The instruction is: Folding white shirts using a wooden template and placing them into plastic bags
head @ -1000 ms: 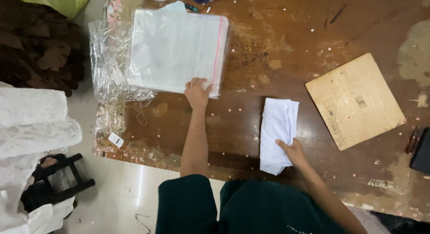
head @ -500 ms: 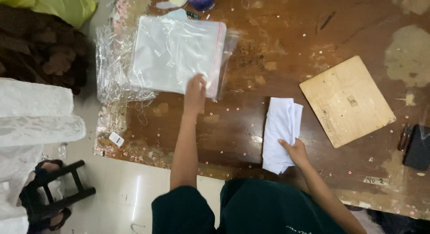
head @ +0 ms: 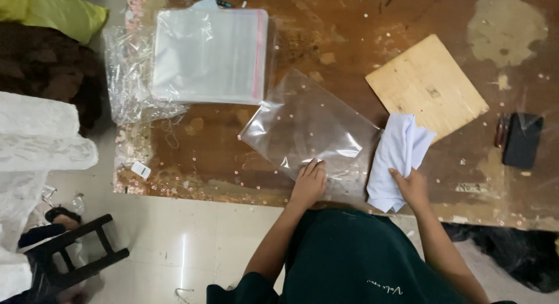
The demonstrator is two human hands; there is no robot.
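My left hand [head: 309, 182] presses on the near edge of a single clear plastic bag [head: 308, 126] that lies flat and slanted on the brown table. My right hand [head: 411, 186] grips a folded white cloth [head: 399, 154] just right of the bag, its far end lifted and overlapping a square plywood board [head: 424, 83]. A stack of clear bags with a pink sealing strip [head: 209, 55] lies at the table's far left.
Crumpled clear wrapping [head: 129, 86] sits left of the stack. A dark phone-like object [head: 522, 140] lies at the right. White lace fabric [head: 38, 132], a green cushion [head: 55, 13] and a black stool [head: 73, 254] are on the floor to the left. The table edge [head: 204, 190] runs close to my body.
My left hand has drawn one clear bag off the stack toward me. My right hand has shifted the white cloth slightly right and lifted it.
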